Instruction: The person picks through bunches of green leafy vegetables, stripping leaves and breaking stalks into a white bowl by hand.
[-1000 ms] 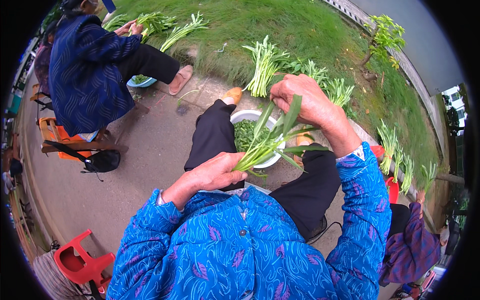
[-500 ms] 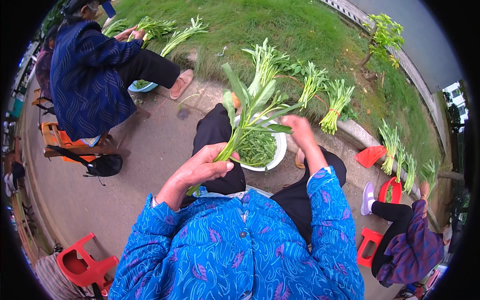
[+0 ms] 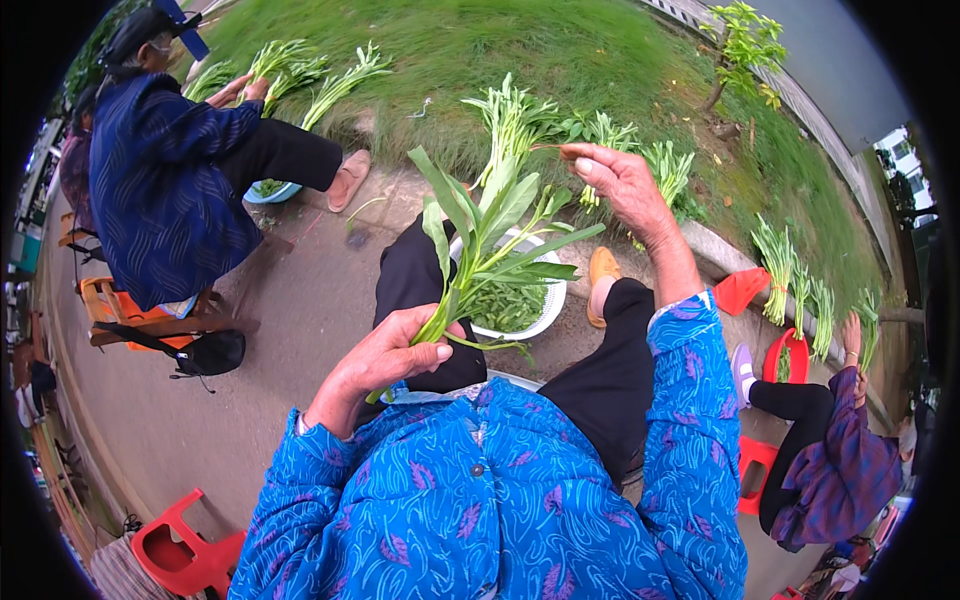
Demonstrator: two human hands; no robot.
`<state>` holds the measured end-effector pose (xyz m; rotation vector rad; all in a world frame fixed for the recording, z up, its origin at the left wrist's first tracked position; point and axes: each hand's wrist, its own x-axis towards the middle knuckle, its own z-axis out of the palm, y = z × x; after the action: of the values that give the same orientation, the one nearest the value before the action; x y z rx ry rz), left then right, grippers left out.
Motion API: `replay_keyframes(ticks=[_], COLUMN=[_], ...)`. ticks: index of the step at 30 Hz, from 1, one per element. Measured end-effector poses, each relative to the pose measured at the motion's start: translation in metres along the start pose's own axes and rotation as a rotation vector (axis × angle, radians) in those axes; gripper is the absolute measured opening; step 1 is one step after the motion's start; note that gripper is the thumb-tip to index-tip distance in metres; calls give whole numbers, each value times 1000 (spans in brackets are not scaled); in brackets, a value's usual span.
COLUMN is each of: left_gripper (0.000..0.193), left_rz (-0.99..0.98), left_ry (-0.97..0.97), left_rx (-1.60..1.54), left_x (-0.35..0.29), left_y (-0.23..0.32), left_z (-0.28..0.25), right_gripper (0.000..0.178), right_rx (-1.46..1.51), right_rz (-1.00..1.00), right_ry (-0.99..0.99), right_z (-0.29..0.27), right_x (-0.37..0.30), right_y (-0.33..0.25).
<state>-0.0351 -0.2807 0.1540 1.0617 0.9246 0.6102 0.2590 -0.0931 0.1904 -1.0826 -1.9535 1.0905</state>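
Left fingers [image 3: 428, 356] curl closed around fresh, broad-leaved, pale-stemmed greens [image 3: 470, 270]; right fingers [image 3: 597, 173] pinch a reddish strand [image 3: 545, 147].

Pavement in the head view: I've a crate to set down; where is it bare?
Bare: the broad patch of pavement bordered by the black bag, the red chair and the left blue sleeve. Crowded: between the legs, where the white basket and held greens are, and along the grass, where bundles lie.

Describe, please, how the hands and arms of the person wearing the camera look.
The left sleeve and right sleeve are bright blue with pale swirling lines and purple leaf shapes; paler inner cuffs show at the ends. The left hand and right hand wear no gloves.
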Motion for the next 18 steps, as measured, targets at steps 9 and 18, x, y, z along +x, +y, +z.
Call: replay_keyframes(ticks=[9,18], left_gripper=[23,25], left_rz=[10,75], left_ry=[-9,137], left_rx=[2,-176], left_x=[4,16], left_y=[5,8], left_z=[5,-14], right_gripper=[19,12], right_rx=[-408,106], right_rz=[-188,3], right_ry=[-196,598], right_z=[13,30], right_x=[9,14], right_y=[-41,32])
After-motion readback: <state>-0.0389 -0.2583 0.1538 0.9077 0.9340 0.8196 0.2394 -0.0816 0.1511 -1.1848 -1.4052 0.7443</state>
